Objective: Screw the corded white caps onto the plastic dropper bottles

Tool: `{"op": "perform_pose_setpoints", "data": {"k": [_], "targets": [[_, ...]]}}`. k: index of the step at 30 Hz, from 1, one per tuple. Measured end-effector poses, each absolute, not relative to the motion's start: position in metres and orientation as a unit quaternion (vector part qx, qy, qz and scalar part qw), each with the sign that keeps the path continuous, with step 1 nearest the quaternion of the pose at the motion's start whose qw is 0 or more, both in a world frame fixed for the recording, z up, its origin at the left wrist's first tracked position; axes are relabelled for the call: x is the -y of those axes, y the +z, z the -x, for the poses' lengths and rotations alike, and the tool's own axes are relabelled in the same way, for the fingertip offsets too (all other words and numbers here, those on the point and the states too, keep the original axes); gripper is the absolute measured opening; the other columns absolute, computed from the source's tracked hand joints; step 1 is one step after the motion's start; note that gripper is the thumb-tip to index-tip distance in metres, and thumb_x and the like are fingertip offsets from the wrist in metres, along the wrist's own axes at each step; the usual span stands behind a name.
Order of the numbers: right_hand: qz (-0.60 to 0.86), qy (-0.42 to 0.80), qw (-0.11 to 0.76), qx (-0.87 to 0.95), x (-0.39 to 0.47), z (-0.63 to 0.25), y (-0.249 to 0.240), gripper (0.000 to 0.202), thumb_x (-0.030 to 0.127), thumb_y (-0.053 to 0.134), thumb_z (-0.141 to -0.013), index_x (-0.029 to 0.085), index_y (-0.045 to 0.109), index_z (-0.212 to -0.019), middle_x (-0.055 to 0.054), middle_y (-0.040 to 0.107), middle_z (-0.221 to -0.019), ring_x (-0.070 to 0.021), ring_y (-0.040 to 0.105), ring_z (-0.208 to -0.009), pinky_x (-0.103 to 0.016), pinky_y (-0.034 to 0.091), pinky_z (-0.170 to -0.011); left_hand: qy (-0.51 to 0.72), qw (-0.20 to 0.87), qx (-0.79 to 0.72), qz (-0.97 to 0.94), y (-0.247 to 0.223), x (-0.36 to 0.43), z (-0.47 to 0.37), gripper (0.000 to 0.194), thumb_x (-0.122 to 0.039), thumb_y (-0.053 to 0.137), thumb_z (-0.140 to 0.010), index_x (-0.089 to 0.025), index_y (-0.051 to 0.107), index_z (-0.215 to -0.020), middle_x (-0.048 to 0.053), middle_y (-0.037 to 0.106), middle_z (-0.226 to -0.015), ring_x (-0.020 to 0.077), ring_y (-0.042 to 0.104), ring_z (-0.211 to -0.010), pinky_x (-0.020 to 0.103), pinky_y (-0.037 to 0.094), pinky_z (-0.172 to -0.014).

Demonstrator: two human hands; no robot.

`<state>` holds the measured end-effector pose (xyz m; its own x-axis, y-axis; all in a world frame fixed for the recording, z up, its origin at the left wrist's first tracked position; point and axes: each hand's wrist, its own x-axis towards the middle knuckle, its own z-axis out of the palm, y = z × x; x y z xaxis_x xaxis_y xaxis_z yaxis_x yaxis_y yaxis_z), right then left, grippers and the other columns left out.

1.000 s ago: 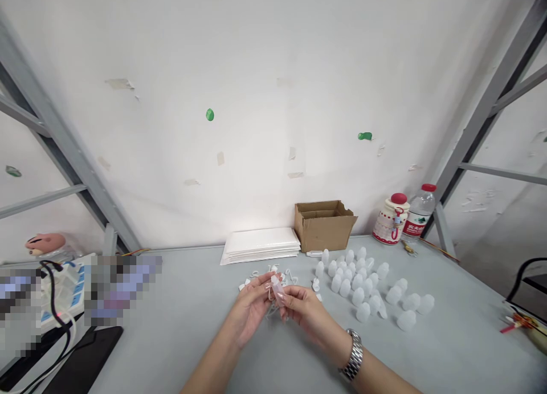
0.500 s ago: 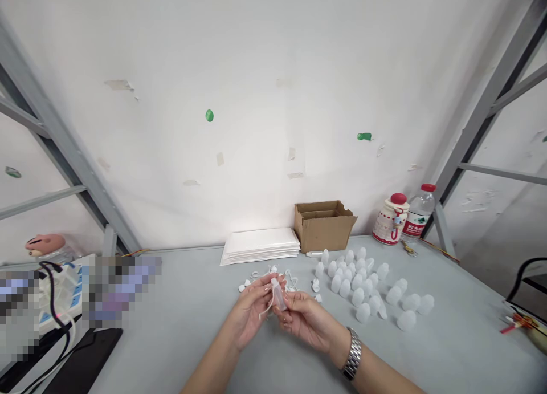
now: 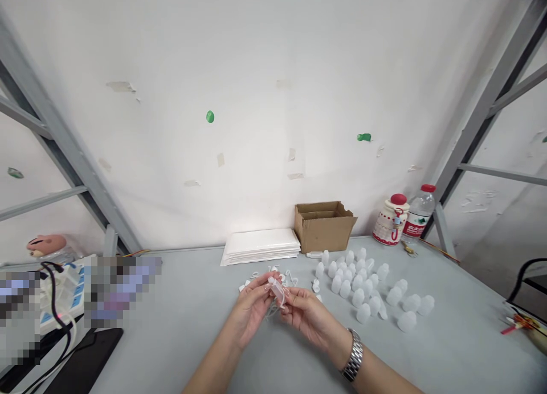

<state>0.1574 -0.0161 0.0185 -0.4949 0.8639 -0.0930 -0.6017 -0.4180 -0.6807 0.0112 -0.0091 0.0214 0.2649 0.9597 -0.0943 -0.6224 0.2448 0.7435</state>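
Observation:
Between both hands, over the middle of the table, is a small translucent white plastic tube [image 3: 277, 292] with a narrow white top and a thin white strip along it. My left hand [image 3: 251, 307] pinches the tube near its upper end. The thumb and fingers of my right hand [image 3: 308, 320] close on its lower right side. Just behind the hands lie several small white plastic pieces [image 3: 316, 285] and thin curly white strips [image 3: 292, 279], partly hidden by my fingers. Many frosted, dome-shaped pieces [image 3: 358, 297] are spread to the right of my right hand.
A stack of white padded envelopes [image 3: 260, 246] and an open cardboard box [image 3: 327, 234] stand against the wall. At the back right are a red-lidded jar [image 3: 387, 226] and a water bottle [image 3: 419, 217]. A power strip [image 3: 79, 297] with cables and a black flat object [image 3: 88, 362] occupy the left.
The thin white strip hung down at the tube's left; now it runs along the tube's right side. The tube has tilted slightly, and both hands stay in nearly the same place.

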Motion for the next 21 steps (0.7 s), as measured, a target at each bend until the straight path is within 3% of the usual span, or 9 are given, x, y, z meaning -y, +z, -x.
{"op": "perform_pose_setpoints", "data": {"k": [15, 21], "targets": [[0.149, 0.89, 0.375, 0.21, 0.0161, -0.1601, 0.0096, 0.023, 0.017, 0.078, -0.06, 0.011, 0.064, -0.078, 0.002, 0.055, -0.06, -0.0038, 0.038, -0.048, -0.018, 0.032, -0.052, 0.514, 0.764, -0.279, -0.274, 0.0273, 0.013, -0.0122, 0.025, -0.019, 0.07, -0.063, -0.015, 0.072, -0.087, 0.006, 0.071, -0.094, 0.0151, 0.06, -0.078, 0.027, 0.044, -0.076], [0.146, 0.9, 0.356, 0.202, 0.0157, -0.1607, 0.0121, 0.025, 0.018, 0.08, -0.058, 0.011, 0.064, -0.075, 0.003, 0.056, -0.059, -0.0023, 0.039, -0.046, -0.015, 0.032, -0.051, 0.499, 0.766, -0.279, -0.295, 0.0273, 0.0138, -0.0118, 0.029, -0.023, 0.071, -0.064, -0.015, 0.072, -0.092, 0.007, 0.071, -0.099, 0.0185, 0.06, -0.09, 0.027, 0.043, -0.083]]}}
